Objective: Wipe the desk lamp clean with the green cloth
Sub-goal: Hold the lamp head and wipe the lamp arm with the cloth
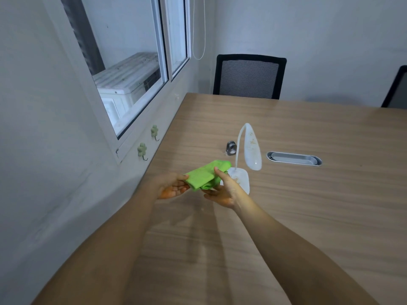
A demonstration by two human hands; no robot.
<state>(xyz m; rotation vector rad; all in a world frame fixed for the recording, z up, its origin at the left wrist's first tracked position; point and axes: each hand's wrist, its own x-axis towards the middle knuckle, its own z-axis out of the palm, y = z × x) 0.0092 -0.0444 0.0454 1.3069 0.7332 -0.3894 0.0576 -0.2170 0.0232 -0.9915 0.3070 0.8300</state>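
Observation:
A folded green cloth (203, 174) is held above the wooden table between both hands. My left hand (170, 186) grips its left end, palm up. My right hand (224, 188) pinches its right end with the thumb on top. Just behind the cloth stands a white desk lamp (251, 148) with a bent neck and an oval head that carries brownish specks. Its flat white base (242, 178) rests on the table and is partly hidden by my right hand.
The wooden table (308, 205) runs along a white wall with a window on the left. A small metal object (231, 148) sits behind the lamp. A grey cable slot (294, 158) lies right of it. Two black chairs (248, 77) stand at the far edge.

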